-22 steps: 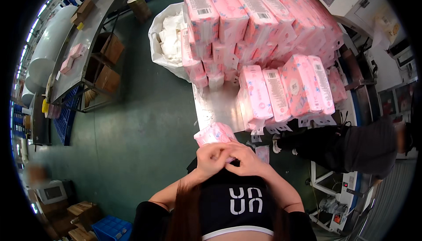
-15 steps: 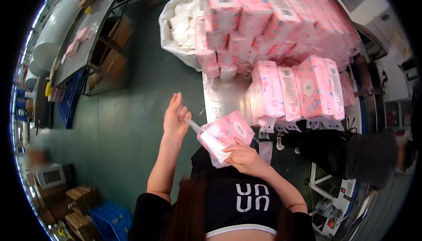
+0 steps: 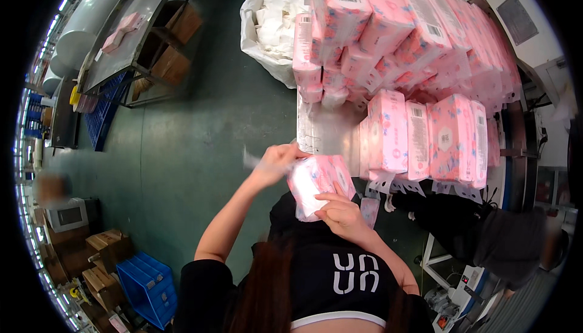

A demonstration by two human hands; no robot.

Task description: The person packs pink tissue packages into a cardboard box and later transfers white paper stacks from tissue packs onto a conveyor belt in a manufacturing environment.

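A pink, flower-printed soft pack of tissues (image 3: 328, 168) is held tilted in front of my body, with a bright white area on its left side. My right hand (image 3: 344, 216) grips its lower right part, fingers lying across the front. At the pack's upper left corner is my left hand (image 3: 278, 162), its fingers curled together and pointing toward the pack. A blurred, translucent plastic strip (image 3: 249, 159) sticks out to the left of this hand and seems pinched in it. Whether the left fingertips touch the pack is hard to make out.
Beyond the pack, a metal table (image 3: 331, 129) bears stacked pink tissue packs (image 3: 446, 132). A white sack (image 3: 252, 41) of white scraps stands at its left. Far left is a workbench (image 3: 115, 60); lower left are a blue crate (image 3: 146, 287) and cardboard boxes (image 3: 109, 248). Another person (image 3: 504, 233) is at right.
My left hand has moved right and down to the pack's upper corner. The strip, earlier stretched between hand and pack, now trails out left of the hand. My right hand still holds the pack.
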